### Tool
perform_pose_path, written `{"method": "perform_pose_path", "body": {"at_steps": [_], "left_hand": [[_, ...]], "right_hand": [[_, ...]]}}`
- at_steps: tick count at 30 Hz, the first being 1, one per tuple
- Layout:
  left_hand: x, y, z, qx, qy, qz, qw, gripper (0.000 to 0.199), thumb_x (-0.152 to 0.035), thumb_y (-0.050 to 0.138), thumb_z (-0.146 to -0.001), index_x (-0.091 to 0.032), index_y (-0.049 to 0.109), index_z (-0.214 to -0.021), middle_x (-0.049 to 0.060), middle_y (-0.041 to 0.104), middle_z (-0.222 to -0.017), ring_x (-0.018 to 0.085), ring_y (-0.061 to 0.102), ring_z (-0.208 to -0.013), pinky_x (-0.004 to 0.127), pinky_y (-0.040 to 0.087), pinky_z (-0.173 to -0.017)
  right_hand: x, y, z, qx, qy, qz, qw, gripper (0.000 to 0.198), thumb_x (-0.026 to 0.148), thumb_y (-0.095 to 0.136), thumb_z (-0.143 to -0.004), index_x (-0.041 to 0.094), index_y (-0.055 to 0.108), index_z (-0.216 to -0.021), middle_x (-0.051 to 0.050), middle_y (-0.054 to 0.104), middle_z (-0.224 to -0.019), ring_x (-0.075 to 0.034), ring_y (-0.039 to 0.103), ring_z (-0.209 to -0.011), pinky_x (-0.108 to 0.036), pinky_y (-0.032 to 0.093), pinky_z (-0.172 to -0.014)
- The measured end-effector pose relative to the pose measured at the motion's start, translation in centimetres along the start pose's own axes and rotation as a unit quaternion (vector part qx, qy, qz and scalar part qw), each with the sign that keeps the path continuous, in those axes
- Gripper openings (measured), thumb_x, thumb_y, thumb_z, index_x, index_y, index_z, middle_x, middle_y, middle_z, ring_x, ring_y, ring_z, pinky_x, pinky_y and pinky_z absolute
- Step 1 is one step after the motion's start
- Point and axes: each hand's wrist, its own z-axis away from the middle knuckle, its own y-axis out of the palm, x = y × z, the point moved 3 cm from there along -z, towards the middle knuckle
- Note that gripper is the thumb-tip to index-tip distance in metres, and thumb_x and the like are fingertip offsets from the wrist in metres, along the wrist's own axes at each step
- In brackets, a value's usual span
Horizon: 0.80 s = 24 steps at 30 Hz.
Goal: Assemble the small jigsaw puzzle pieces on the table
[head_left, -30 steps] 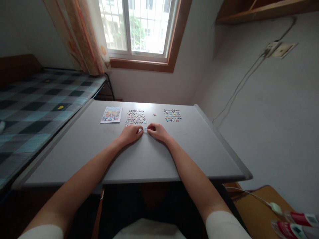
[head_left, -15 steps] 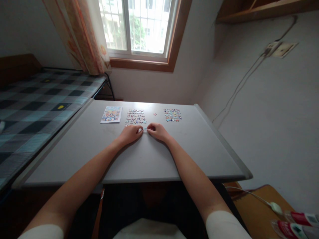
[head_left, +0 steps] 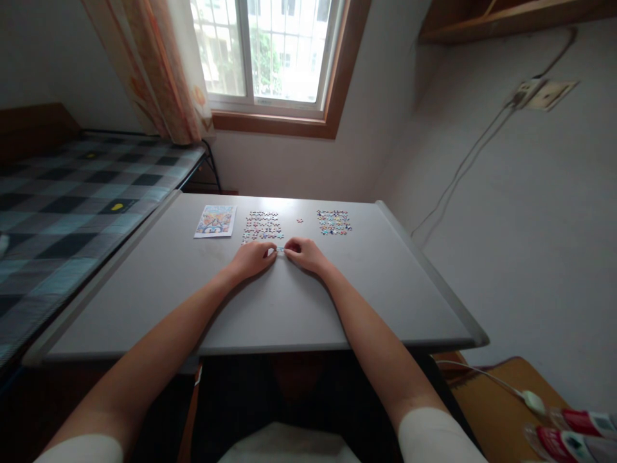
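Observation:
My left hand [head_left: 255, 258] and my right hand [head_left: 304, 253] rest close together on the grey table [head_left: 289, 308], thumbs and fingertips pinched. Between them is a small light-blue jigsaw puzzle piece [head_left: 280, 249], gripped from both sides; whether it is one piece or two joined cannot be made out. Just beyond my left hand lie rows of puzzle pieces [head_left: 263, 225], the nearest partly hidden by my fingers. A second group of puzzle pieces [head_left: 333, 222] sits farther right. One reddish loose piece [head_left: 299, 220] lies alone between the groups.
A printed picture sheet [head_left: 216, 222] lies at the table's far left. Beside the table stands a bed with a checked mattress [head_left: 120, 173]. At lower right, a brown stool [head_left: 501, 392] bears bottles [head_left: 569, 444] and a white cable plug [head_left: 534, 402].

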Motion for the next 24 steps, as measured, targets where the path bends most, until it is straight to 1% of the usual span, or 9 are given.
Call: {"method": "perform_pose_path", "body": {"at_steps": [24], "left_hand": [[-0.03, 0.02, 0.00, 0.002, 0.003, -0.002, 1.000, 0.036, -0.043, 0.042, -0.086, -0.025, 0.067, -0.103, 0.002, 0.068, -0.072, 0.016, 0.060, -0.065, 0.024, 0.039, -0.061]], "right_hand": [[0.03, -0.03, 0.05, -0.003, -0.005, 0.010, 1.000, 0.012, 0.022, 0.058, -0.076, 0.015, 0.067, -0.080, 0.000, 0.064, -0.070, -0.009, 0.052, -0.064, -0.021, 0.040, -0.062]]}}
